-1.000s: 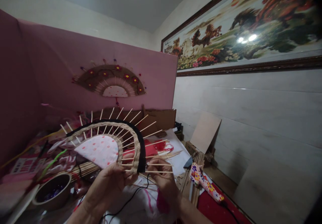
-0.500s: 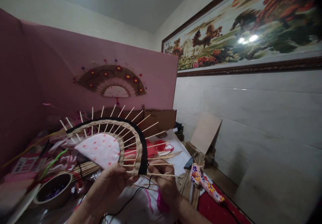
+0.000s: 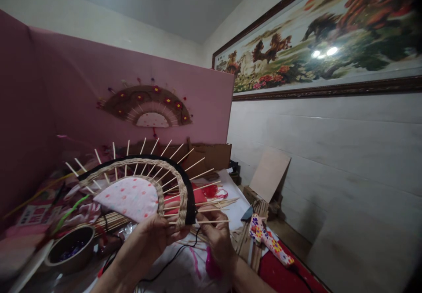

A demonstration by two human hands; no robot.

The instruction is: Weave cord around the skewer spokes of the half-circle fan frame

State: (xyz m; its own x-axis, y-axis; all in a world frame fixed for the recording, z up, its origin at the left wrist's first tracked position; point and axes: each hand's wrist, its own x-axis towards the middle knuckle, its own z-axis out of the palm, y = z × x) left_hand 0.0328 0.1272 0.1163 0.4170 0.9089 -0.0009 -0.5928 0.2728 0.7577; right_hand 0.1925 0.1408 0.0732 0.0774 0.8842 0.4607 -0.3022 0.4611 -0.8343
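Note:
I hold up a half-round woven fan (image 3: 138, 187) with a pink dotted fabric centre, tan woven bands, a black outer band and several thin wooden sticks radiating out. My left hand (image 3: 150, 238) grips its lower right corner from below. My right hand (image 3: 212, 231) pinches the black cord (image 3: 174, 255) at the fan's lower right edge, among the lowest sticks. The cord trails down between my wrists.
A finished fan (image 3: 147, 105) hangs on the pink board behind. A tape roll (image 3: 67, 250) lies at the lower left, loose sticks (image 3: 219, 204) on the white sheet, a flowered glue gun (image 3: 268, 240) to the right, cardboard pieces (image 3: 268, 172) by the wall.
The fan has tilted and shifted slightly left. My right hand stayed at the fan's lower right edge, fingers working the black cord among the lowest sticks.

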